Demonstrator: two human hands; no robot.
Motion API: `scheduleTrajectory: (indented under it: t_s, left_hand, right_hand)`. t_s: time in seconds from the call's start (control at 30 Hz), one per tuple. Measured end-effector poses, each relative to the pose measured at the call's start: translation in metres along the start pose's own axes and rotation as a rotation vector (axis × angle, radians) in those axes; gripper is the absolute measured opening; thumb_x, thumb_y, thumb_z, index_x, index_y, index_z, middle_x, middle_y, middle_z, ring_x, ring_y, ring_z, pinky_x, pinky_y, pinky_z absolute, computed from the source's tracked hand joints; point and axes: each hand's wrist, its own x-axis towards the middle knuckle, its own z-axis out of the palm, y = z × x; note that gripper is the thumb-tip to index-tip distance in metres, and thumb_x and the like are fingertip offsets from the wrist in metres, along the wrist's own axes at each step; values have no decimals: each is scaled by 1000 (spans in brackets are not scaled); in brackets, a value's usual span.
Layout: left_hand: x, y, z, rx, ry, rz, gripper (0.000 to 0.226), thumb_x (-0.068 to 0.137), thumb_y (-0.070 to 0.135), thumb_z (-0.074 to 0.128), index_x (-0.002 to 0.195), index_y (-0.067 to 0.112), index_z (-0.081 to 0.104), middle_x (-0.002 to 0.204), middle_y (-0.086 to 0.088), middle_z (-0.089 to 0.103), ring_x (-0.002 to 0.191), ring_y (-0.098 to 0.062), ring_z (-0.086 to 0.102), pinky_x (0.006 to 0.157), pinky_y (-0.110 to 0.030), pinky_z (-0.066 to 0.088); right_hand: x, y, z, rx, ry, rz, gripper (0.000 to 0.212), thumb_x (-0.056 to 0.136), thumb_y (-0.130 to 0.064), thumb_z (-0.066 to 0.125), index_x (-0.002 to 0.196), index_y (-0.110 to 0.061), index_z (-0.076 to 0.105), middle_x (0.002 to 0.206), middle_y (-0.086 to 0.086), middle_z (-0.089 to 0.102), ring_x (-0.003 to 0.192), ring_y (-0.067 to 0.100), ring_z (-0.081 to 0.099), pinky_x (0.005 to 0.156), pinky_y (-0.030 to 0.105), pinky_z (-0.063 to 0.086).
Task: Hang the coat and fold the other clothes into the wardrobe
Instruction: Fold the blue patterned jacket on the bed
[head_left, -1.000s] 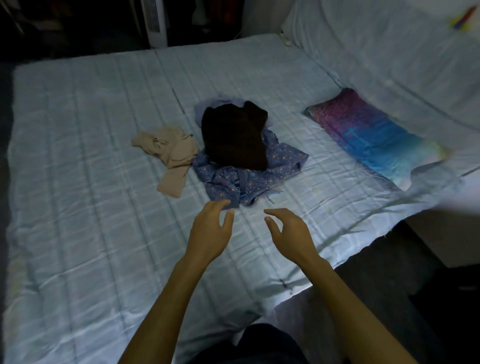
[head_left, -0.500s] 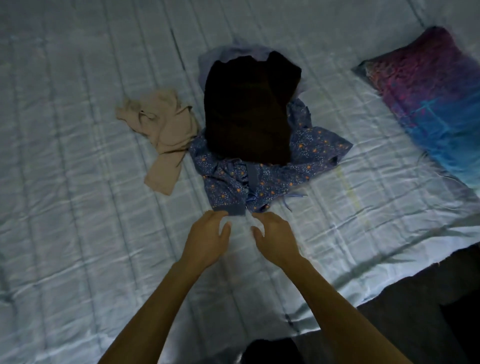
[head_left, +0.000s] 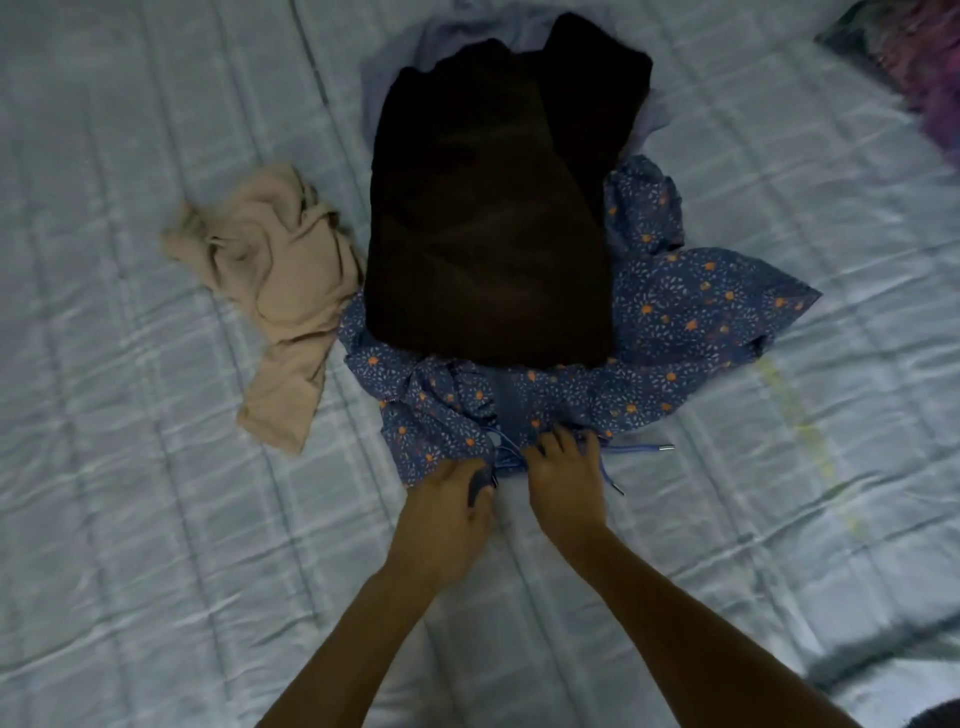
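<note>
Pale blue quilted bedding is covering the bed (head_left: 156, 519), which is carrying a loose heap of clothes. A blue floral garment (head_left: 691, 322) is lying crumpled at the near side of the heap, with a dark garment (head_left: 483, 223) resting on top of it and a pale lilac garment (head_left: 384, 67) showing at the far edge. A beige garment (head_left: 285, 291) is lying just beside the heap on the left, touching it. A multicoloured pillow (head_left: 914, 67) is showing at the upper right.

The left hand (head_left: 447, 504) and the right hand (head_left: 566, 483) are meeting the near hem of the blue floral garment, close together. The fingers (head_left: 550, 441) of each hand are curling into the cloth and pinching it. A drawstring (head_left: 639, 448) with metal tips is trailing beside the right hand.

The cloth is looking thin, soft and light, so it is likely to slide and bunch rather than hold a shape. The dark garment is weighing it down, so a pull from the hem may drag both. Holding at the hem corners is probably giving the best control.
</note>
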Motion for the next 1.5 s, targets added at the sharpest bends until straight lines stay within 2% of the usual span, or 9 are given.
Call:
scheduleTrajectory:
  t_s: [0.2,0.47,0.57,0.63,0.77,0.9,1.2,1.33,1.5]
  left_hand:
    - [5,29,-18,47,-26,3,32,95,22,50,125,15,54,116,-7,57,100,-23,56,79,-27,41]
    - [-21,86,-59,-72,76,111,73,91,18,57,150,24,14,142,4,35,116,-14,49,95,-32,45]
    - [-38,102,-87,-158,197,175,60,88,11,59,141,24,35,125,7,49,106,-9,55,86,-20,45]
    - [-56,114,-109,-128,268,244,28,88,6,56,111,21,58,104,3,58,89,-11,60,71,-13,41]
    - [-110,143,-162,-132,348,309,24,94,8,49,80,26,54,62,0,55,52,-11,46,47,-18,30]
    - [-175,167,-214,-161,523,514,22,95,12,48,110,15,65,82,-4,66,65,-14,51,50,-15,30]
    - [-285,193,-305,-353,830,728,21,98,28,44,87,16,57,63,10,51,55,-3,46,50,-19,32]
    - [-297,182,-322,-246,861,643,18,96,32,46,84,21,55,66,12,52,61,-3,49,55,-28,37]
    - [-309,144,-285,-282,981,553,29,92,38,51,113,17,52,107,0,52,92,-8,49,76,-27,45]
  right_hand:
    - [5,18,-56,440,-123,46,35,75,4,57,106,-11,65,98,15,65,89,35,62,83,40,44]
    - [-27,24,-170,805,94,9,28,85,-4,51,106,-21,61,104,6,65,92,24,63,80,41,50]
    - [-49,11,-224,903,154,-15,24,87,-20,44,101,-25,63,101,1,68,93,20,63,82,37,49]
    - [-71,3,-267,914,196,-45,24,86,-20,45,100,-23,65,98,0,69,91,19,63,82,37,48]
    - [-127,-16,-359,829,335,-153,30,80,-22,45,101,-18,66,94,3,70,87,20,63,74,33,47]
    - [-177,-39,-427,790,505,-177,19,89,-14,52,100,-22,65,88,-10,65,85,13,60,69,25,43]
    - [-254,-104,-518,898,850,-261,15,92,-13,56,103,-19,63,96,-6,66,91,7,61,82,22,47]
    - [-253,-124,-509,974,824,-190,12,92,-15,57,100,-17,65,96,-4,68,90,8,63,84,31,51]
    - [-236,-150,-513,1077,833,-134,10,87,-19,61,88,-20,71,84,-5,72,82,9,67,79,42,55]
